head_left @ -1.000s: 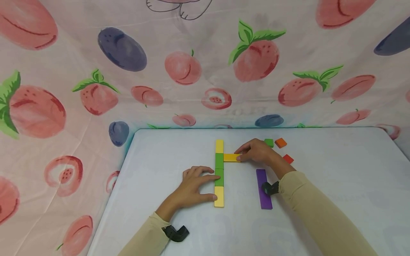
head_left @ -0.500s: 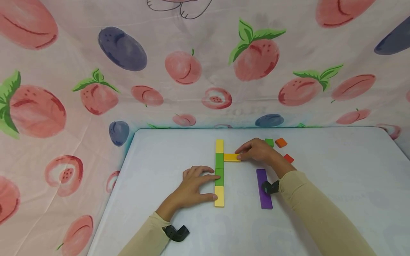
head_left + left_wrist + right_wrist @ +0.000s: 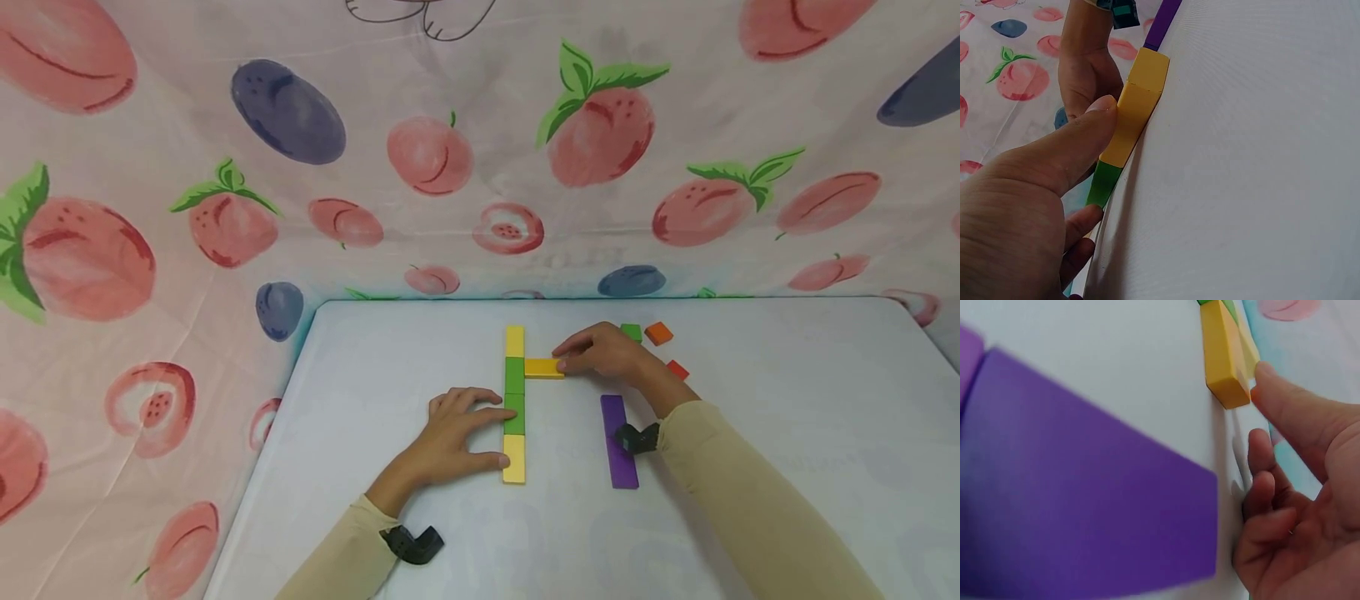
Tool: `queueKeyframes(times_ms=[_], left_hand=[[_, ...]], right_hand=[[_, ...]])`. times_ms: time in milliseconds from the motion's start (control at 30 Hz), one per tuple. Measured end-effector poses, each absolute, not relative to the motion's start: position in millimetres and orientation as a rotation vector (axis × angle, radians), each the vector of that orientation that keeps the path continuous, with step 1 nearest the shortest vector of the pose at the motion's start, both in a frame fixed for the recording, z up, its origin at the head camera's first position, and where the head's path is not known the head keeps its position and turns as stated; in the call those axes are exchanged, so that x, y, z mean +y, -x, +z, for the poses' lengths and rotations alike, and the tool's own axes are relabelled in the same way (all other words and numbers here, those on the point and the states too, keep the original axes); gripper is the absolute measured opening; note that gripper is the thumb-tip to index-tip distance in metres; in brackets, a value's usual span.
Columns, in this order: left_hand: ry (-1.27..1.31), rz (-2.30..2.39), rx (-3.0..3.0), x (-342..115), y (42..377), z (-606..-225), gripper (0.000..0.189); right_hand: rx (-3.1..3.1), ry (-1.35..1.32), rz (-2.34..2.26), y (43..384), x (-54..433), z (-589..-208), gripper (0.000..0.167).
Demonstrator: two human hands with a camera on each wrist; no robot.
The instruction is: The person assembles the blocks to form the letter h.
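In the head view, two pale yellow blocks (image 3: 514, 460) and two green blocks (image 3: 514, 414) form a straight column on the table. An orange-yellow block (image 3: 542, 368) juts right from the upper green block. My left hand (image 3: 453, 442) lies spread along the column's left side, index fingertip on the lower green block and thumb on the near yellow block (image 3: 1132, 125). At the outer end of the orange-yellow block (image 3: 1225, 356), my right hand (image 3: 603, 352) holds it lightly between thumb and index finger. The right wrist view shows its other fingers curled.
A long purple block (image 3: 617, 467) lies partly beneath the right wrist's black camera. Beyond the right hand are a small green block (image 3: 631, 332), an orange block (image 3: 658, 333) and a red block (image 3: 678, 370). A fruit-print cloth (image 3: 450, 83) hangs behind the white table (image 3: 390, 358).
Both hands and the blocks keep their places. Only a slight upward shift of the whole head view shows, and the right wrist has edged very slightly to the right.
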State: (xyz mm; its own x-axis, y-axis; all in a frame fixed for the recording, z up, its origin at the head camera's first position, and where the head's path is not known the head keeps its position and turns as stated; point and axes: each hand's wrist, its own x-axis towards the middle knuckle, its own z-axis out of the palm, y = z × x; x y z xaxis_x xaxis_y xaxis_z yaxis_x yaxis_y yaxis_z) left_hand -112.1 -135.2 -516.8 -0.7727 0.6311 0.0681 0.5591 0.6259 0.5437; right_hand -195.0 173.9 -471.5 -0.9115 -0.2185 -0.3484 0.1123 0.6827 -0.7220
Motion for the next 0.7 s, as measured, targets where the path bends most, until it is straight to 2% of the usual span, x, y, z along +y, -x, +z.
queueKeyframes(times_ms=[200, 500, 700], left_hand=[[-1.002, 0.852, 2.713, -135, 112, -518, 0.059], [-1.0, 0.834, 2.716, -136, 112, -518, 0.06], [-0.987, 0.843, 2.704, -135, 112, -516, 0.06]], right_hand=[[2.529, 0.063, -1.219, 192, 189, -464, 0.034], [2.818, 0.04, -1.21, 189, 224, -452, 0.051], [3.018, 0.099, -1.052, 191, 248, -457, 0.041]])
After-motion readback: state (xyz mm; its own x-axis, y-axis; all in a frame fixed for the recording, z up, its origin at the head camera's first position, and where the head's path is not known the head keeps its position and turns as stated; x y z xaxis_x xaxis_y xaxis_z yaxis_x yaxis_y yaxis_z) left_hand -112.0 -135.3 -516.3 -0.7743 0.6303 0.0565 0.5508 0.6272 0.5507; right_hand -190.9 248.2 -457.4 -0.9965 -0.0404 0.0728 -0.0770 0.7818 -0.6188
